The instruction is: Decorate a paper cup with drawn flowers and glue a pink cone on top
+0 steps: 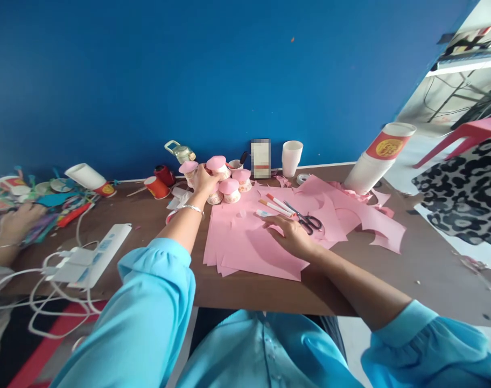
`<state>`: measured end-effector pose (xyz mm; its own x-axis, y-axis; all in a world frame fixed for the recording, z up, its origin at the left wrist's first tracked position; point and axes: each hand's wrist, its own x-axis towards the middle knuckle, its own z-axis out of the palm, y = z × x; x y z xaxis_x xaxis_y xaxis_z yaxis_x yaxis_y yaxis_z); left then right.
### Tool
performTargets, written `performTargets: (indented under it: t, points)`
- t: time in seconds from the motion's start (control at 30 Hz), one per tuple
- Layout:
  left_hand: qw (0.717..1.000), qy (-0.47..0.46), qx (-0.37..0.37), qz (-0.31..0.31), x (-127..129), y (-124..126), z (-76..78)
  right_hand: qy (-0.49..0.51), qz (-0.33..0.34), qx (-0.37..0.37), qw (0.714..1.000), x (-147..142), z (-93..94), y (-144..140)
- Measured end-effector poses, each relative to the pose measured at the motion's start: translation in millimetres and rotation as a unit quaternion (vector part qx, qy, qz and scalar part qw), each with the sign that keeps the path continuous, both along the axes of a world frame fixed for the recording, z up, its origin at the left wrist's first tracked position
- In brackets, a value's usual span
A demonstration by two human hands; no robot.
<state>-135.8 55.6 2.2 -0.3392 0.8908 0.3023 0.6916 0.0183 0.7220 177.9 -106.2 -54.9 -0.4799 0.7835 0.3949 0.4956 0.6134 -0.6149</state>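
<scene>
My left hand (204,180) reaches forward and grips one of several pink-capped paper cups (230,189) clustered at the back of the brown table (431,264). My right hand (290,235) lies flat, fingers apart, on a stack of pink paper sheets (245,242). Just beyond its fingertips lie two orange-tipped markers (275,205) and black-handled scissors (308,221). Both arms wear light blue sleeves.
A tall stack of white cups with a red label (377,159) leans at the right, with a white cup (291,157) against the blue wall. A white power strip with cables (92,256) lies left. Another person's hand (17,222) rests among colourful craft scraps at far left.
</scene>
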Motion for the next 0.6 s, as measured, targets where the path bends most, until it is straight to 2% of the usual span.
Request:
performTargets:
  t: [0.1,0.17,0.27,0.33,0.4,0.5,0.6]
  points:
    - [1.0,-0.002,0.0,0.018,0.6,-4.1,7.5,-0.016,0.004,0.017,1.0,-3.0,21.5,2.8]
    - [1.0,-0.002,0.003,0.022,0.7,-7.5,12.8,-0.036,-0.012,0.046,0.998,-9.2,42.8,18.2]
    - [1.0,-0.009,0.012,0.016,3.1,-13.7,19.9,-0.09,-0.045,0.089,0.991,-29.1,80.8,66.5]
    - [0.999,-0.028,0.019,0.003,6.0,-19.5,24.6,-0.156,-0.096,0.078,0.98,-50.1,103.6,108.7]
    - [0.999,-0.045,0.021,-0.008,7.7,-27.7,30.0,-0.171,-0.104,0.073,0.977,-76.1,119.2,149.6]
    - [0.999,-0.036,0.025,-0.001,3.2,-45.6,39.6,-0.19,-0.092,0.066,0.975,-119.3,126.3,195.3]
    - [0.998,-0.004,0.058,0.004,-11.4,-67.2,49.8,-0.21,-0.056,0.07,0.974,-157.5,119.7,219.0]
